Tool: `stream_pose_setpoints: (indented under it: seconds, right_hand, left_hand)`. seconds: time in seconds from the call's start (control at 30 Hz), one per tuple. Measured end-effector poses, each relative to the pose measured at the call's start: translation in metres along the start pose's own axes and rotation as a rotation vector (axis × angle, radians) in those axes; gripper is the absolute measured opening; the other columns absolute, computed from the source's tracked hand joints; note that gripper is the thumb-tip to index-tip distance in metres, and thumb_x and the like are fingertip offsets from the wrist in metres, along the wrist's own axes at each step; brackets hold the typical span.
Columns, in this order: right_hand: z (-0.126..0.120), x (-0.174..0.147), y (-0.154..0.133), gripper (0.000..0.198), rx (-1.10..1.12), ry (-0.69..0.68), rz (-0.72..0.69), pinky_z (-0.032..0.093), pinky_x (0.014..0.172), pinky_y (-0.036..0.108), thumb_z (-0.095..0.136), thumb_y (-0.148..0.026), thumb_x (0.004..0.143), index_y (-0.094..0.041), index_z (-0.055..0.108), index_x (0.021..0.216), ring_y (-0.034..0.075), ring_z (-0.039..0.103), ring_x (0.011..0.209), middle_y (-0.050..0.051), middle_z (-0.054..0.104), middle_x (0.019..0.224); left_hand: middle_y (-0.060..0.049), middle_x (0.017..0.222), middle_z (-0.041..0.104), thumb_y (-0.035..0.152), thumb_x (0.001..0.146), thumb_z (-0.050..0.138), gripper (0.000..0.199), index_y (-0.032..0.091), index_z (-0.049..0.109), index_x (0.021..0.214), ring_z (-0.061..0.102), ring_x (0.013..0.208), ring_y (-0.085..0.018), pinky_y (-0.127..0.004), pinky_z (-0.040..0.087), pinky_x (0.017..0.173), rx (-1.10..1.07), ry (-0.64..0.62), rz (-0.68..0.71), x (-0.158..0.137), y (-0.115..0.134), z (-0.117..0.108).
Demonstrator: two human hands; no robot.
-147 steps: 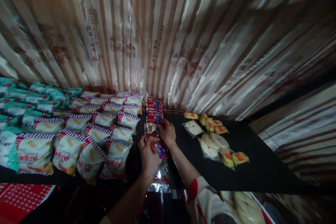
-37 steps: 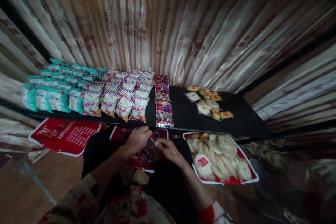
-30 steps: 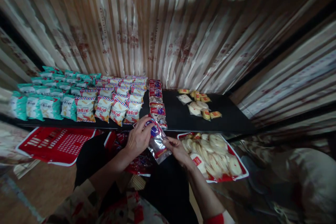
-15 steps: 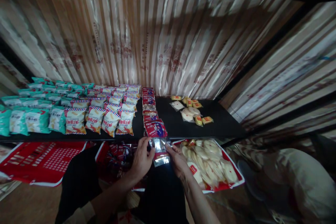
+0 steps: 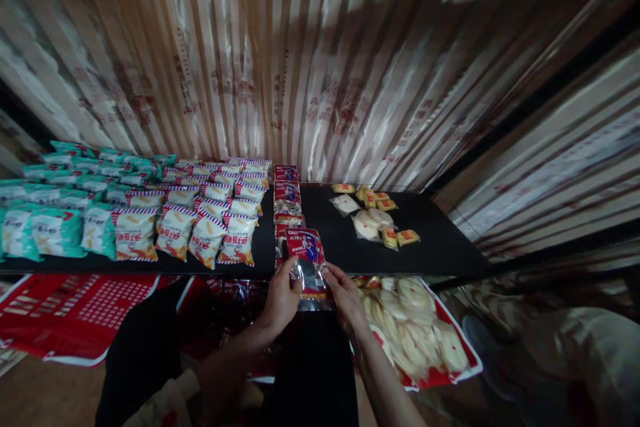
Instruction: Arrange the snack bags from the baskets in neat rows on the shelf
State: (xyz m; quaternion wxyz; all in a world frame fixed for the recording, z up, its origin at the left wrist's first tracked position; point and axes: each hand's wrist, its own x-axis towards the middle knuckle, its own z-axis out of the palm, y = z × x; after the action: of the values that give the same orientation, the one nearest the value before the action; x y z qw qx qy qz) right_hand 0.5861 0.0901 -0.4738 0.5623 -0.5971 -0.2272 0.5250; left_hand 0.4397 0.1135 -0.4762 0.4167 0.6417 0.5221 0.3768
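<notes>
Between my two hands is a red snack packet (image 5: 306, 247) with a clear lower window, tilted at the shelf's front edge. My left hand (image 5: 283, 297) pinches its left side and my right hand (image 5: 344, 290) grips its right side. Behind it, a column of matching red packets (image 5: 287, 193) runs back along the black shelf (image 5: 340, 240). White chip bags (image 5: 173, 230) with striped tops stand in rows to the left of that column. Below my left hand, a red basket (image 5: 187, 293) holds more of the dark red packets, partly hidden by my arm.
Teal snack bags (image 5: 57, 233) fill the shelf's far left. Small yellow packets (image 5: 407, 237) and round white wrapped cakes (image 5: 367, 223) lie on its right. Under it are a red basket (image 5: 473, 367) of wrapped cakes and another red basket (image 5: 95, 310). Someone's light-clothed leg (image 5: 585, 347) shows at lower right.
My hands have moved the packet slightly right and raised its printed face toward me. The view has shifted a little. Both hands keep their hold.
</notes>
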Motion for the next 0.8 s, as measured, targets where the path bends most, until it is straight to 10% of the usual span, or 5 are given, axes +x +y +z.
stream_pose_setpoints:
  seconds: [0.37,0.8]
  right_hand:
    - [0.031,0.077,-0.008,0.047,-0.297,-0.017,-0.215,0.047,0.058,0.026,0.064,-0.044,0.062,-0.014,0.063,0.098,0.016,0.061,0.062,0.003,0.068,0.073]
    - [0.022,0.092,0.013,0.036,-0.736,0.046,-0.378,0.05,0.076,0.03,0.048,-0.039,0.077,-0.021,0.064,0.104,0.018,0.065,0.079,0.004,0.071,0.092]
  left_hand:
    - [-0.011,0.118,0.059,0.005,0.077,0.048,0.049,0.012,0.05,0.125,0.056,0.11,-0.018,-0.031,0.04,0.101,0.178,0.016,-0.112,0.064,0.001,-0.011]
    - [-0.011,0.11,0.054,0.012,0.08,0.047,0.044,0.016,0.053,0.123,0.055,0.104,-0.018,-0.027,0.043,0.093,0.485,-0.06,-0.187,0.068,-0.003,-0.012]
